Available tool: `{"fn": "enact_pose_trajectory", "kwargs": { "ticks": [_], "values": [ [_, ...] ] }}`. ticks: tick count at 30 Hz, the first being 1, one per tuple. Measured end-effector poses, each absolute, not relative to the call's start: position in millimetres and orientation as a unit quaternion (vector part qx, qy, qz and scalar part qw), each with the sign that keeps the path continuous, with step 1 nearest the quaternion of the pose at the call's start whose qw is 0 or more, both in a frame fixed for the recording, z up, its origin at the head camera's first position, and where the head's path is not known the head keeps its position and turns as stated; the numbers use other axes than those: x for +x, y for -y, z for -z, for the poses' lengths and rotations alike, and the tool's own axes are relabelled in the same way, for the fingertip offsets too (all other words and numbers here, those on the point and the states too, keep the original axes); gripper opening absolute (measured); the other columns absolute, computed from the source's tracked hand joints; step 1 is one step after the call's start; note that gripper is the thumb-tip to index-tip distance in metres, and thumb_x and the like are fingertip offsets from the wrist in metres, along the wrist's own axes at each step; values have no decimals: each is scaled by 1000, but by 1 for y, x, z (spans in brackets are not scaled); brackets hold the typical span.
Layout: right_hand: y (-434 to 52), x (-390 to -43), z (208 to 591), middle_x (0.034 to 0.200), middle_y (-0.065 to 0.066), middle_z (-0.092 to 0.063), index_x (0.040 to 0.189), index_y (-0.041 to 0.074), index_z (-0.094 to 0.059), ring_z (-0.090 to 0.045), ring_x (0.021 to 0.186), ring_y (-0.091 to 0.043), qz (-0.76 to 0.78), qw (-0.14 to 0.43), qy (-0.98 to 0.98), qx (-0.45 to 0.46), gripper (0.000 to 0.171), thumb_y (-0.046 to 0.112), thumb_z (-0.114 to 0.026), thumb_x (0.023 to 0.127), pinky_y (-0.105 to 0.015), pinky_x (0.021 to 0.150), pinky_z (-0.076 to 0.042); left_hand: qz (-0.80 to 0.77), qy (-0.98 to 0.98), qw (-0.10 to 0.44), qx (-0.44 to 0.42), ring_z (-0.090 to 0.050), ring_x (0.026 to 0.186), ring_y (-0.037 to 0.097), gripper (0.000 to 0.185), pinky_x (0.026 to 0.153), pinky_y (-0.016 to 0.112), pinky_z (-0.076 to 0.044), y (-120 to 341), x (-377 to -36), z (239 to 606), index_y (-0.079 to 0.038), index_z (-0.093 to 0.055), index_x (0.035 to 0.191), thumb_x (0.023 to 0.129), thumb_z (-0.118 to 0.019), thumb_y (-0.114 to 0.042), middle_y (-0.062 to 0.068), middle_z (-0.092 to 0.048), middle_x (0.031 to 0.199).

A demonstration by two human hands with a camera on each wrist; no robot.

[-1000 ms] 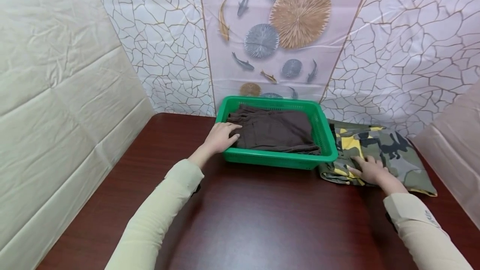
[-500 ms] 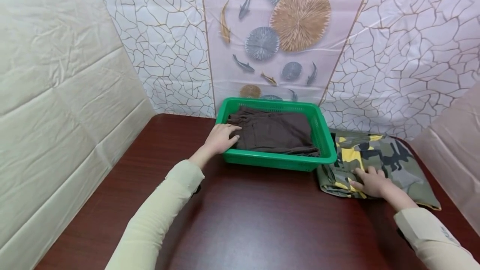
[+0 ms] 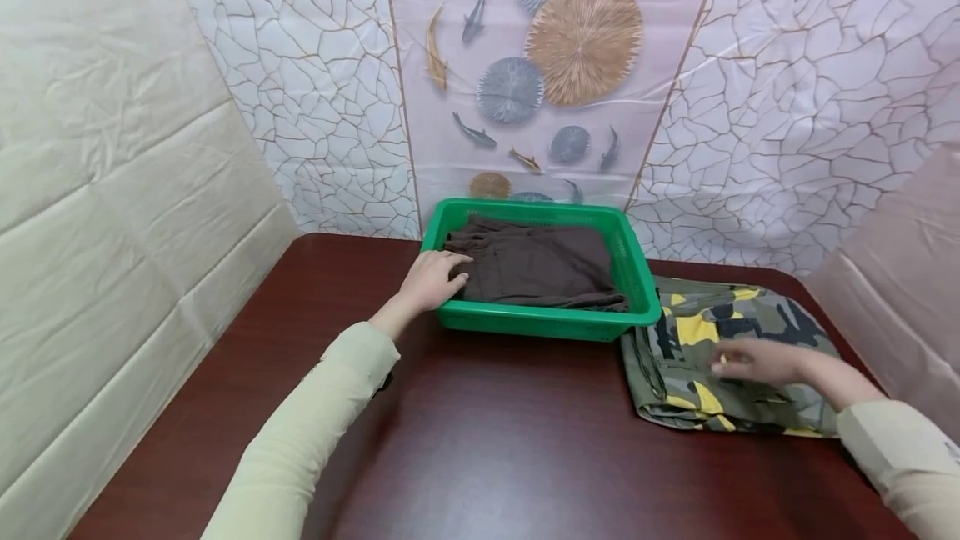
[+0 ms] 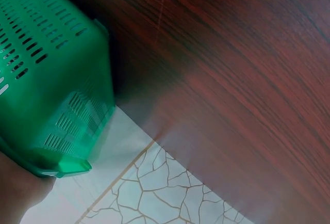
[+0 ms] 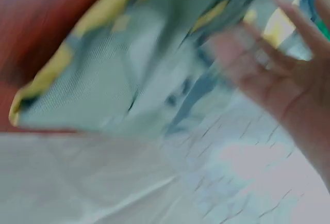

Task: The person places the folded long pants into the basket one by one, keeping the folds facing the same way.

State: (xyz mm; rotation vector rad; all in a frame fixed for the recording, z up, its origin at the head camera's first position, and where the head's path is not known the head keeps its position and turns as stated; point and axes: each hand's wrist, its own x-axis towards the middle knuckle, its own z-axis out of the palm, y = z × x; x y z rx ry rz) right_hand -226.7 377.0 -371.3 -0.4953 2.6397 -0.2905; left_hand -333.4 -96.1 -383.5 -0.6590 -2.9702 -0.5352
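Camouflage garment [image 3: 731, 357] nearer — folded, yellow-patched

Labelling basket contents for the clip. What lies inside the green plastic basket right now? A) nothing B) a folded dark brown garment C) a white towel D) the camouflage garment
B: the head view shows a folded dark brown garment lying inside the green plastic basket, with the left hand resting over the basket's left rim onto it, while the camouflage-patterned garment lies on the table beside the basket.
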Motion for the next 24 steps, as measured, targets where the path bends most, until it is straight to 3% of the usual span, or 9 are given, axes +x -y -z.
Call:
{"fn": "enact_pose_trajectory", "kwargs": {
  "ticks": [2, 5, 8, 11, 24],
  "values": [
    [-383, -238, 369, 115, -33, -53, 118, -6, -56, -55, 100, -48, 101, 163, -962, -195, 44, 28, -61, 91, -56, 78, -47, 175, 962, 26, -208, -46, 128, 28, 38, 111, 46, -30, 98, -334, 383, -16, -55, 134, 97, -51, -25, 9, -55, 136],
    [-389, -252, 372, 126, -41, -40, 128, -7, -49, -41, 109, -62, 70, 112, -977, -170, 63, 34, -69, 84, -67, 82, -40, 175, 963, 25, -206, -45, 129, 28, 38, 111, 45, -30, 100, -334, 384, -16, -54, 134, 97, -51, -25, 9, -54, 136],
    [-396, -258, 381, 136, -46, -21, 141, -3, -35, -20, 117, -72, 66, 134, -981, -126, 90, 47, -72, 76, -77, 86, -27, 176, 961, 26, -211, -46, 128, 28, 39, 111, 45, -30, 98, -335, 385, -16, -54, 135, 97, -51, -25, 9, -55, 136],
    [-403, -257, 394, 139, -46, -9, 147, 3, -23, -8, 117, -76, 73, 165, -978, -103, 106, 55, -73, 70, -81, 88, -20, 174, 960, 27, -216, -47, 127, 28, 39, 111, 45, -31, 94, -335, 388, -16, -54, 135, 97, -51, -26, 9, -55, 135],
    [-408, -234, 413, 140, -43, -9, 138, 3, -30, -10, 114, -75, 71, 143, -979, -129, 94, 54, -73, 71, -81, 83, -22, 175, 961, 27, -211, -47, 127, 28, 38, 111, 44, -31, 88, -331, 388, -15, -54, 134, 97, -52, -25, 9, -55, 135]
  ]
}}
